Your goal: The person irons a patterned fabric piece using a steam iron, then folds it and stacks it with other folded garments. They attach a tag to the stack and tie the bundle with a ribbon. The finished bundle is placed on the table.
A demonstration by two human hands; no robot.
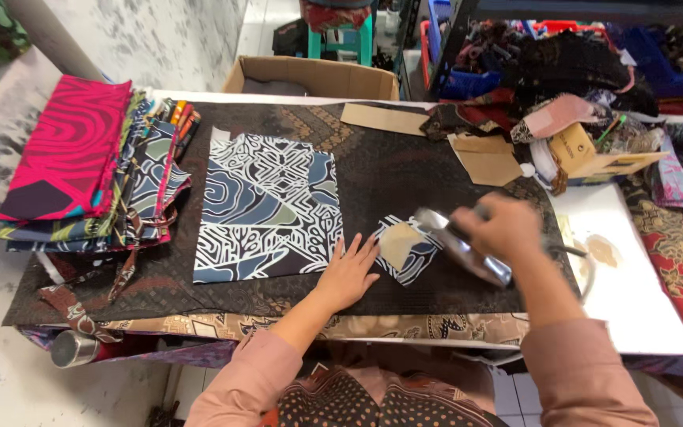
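Metal first: right hand [503, 228] has its fingers wrapped shut around the handle of a silver, shiny-soled clothes iron [462, 247], held tilted, its nose pointing toward 10 o'clock. Nose sits at the edge of a small diamond-set patch of blue-and-white patterned cloth [405, 249], which carries a tan paper piece on top. Motion blur on the iron; cannot tell whether the sole touches the patch or hangs just above it.

Left hand [349, 271] lies flat, palm down, fingers spread wide, holding nothing. It presses on the dark brown patterned cloth cover [405, 170] of the counter, fingertips just beside the patch at its 9 o'clock edge. Both sleeves are dusty pink.

At 9 o'clock of the left hand, near: a large rectangular sheet of blue, white and black swirl-patterned fabric [266, 207], lying flat. Further out at 9 o'clock, a stack of folded fabrics [92, 170], topmost one magenta-red with wavy lines, overhanging the counter's edge.

At 12 o'clock of the iron: tan paper templates [485, 162], one long strip and one squarish piece. At 1 o'clock, a small tan cardboard box [594, 158] amid a heap of dark cloth scraps. At 3 o'clock, a white board [642, 292] with a brownish stain. At 12 o'clock far, beyond the counter, an open brown cardboard carton [310, 77].
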